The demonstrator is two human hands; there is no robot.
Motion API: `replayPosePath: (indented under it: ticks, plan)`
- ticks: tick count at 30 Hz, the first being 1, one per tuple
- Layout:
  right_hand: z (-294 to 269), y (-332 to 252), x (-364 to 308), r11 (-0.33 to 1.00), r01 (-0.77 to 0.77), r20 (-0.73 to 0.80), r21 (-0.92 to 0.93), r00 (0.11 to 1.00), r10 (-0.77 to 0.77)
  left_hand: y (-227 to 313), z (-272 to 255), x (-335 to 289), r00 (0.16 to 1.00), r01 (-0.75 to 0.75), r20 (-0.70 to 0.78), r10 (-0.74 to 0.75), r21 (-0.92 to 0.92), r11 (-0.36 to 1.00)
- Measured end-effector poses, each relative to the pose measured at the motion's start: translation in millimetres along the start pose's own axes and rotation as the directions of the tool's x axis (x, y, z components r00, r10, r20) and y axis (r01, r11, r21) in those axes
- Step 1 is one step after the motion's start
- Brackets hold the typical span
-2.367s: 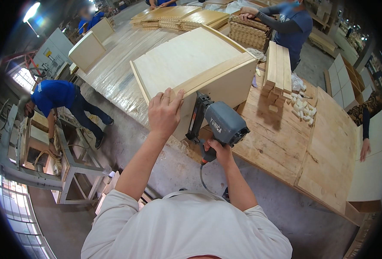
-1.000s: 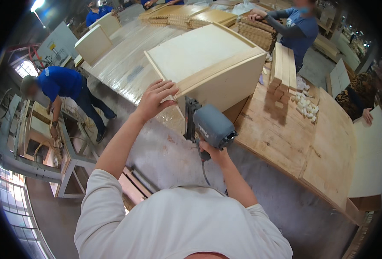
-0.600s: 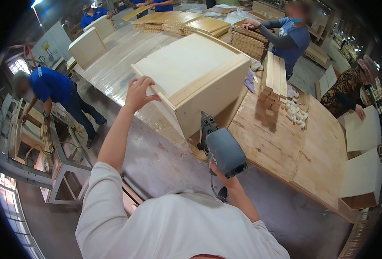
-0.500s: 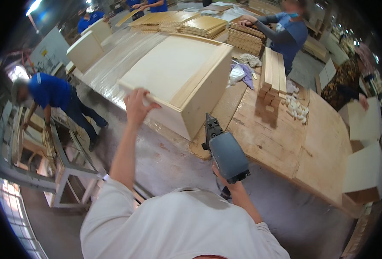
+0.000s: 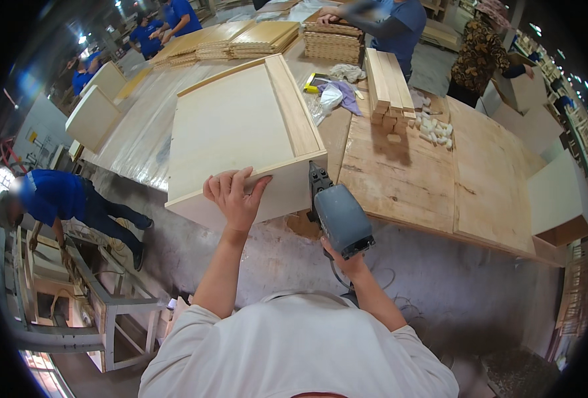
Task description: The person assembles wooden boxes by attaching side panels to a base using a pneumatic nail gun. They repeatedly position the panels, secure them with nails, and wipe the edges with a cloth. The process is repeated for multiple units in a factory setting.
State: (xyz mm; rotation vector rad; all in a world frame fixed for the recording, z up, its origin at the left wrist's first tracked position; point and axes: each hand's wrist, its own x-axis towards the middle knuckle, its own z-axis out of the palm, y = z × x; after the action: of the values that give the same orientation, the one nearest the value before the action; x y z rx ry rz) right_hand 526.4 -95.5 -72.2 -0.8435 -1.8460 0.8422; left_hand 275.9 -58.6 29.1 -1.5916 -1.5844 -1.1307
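A pale wooden drawer (image 5: 231, 123) lies on the work table, its recessed broad panel facing up and its near side reaching over the table edge. My left hand (image 5: 233, 192) grips the near rim, fingers over the edge and thumb to the right. In my right hand (image 5: 344, 257) is a nail gun (image 5: 344, 215) with a grey-blue housing, its grip partly hidden below. The gun's black nose is at the drawer's near right corner; whether it touches cannot be made out. A hose trails under the gun.
Wood strips (image 5: 388, 86) are stacked on the table (image 5: 400, 192) beside small white pieces (image 5: 433, 129), a purple cloth (image 5: 342, 94) and a yellow tool (image 5: 312, 83). Slatted boards (image 5: 261, 41) lie farther back. A co-worker (image 5: 75, 199) bends over a frame at left; others stand around the table.
The drawer has turned, and my left hand has shifted right along its near rim. The nail gun's nose has come from just off the drawer to its near right corner. The head view has swung.
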Motion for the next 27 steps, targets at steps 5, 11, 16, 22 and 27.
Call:
replayPosePath:
  ticks: [5, 11, 16, 22, 27]
  plan:
    - [7.4, -12.2, 3.7, 0.988, 0.046, -0.092, -0.145, 0.994, -0.059, -1.9, -3.0, -1.4, 1.0, 0.025, 0.017, -0.024, -0.033, 0.999]
    - [10.5, -13.1, 10.6, 0.996, 0.031, -0.072, -0.087, 0.997, -0.038, 2.2, -4.6, 3.9, 0.999, 0.047, 0.013, -0.047, -0.059, 0.997]
    - [-14.7, -30.8, 7.3, 0.979, -0.123, -0.106, 0.161, 0.984, 0.141, 0.2, -4.2, 5.4, 0.998, 0.068, 0.016, -0.067, -0.106, 0.992]
    - [-124.2, -35.6, 40.4, 0.79, -0.35, -0.12, 0.504, 0.877, 0.465, -77.2, -10.3, -1.7, 0.995, 0.076, -0.063, -0.081, -0.076, 0.994]
    - [-196.4, 9.8, 68.1, 0.956, -0.292, -0.185, 0.029, 0.938, 0.293, -94.9, -14.7, 17.2, 0.831, 0.457, -0.397, -0.389, 0.09, 0.885]
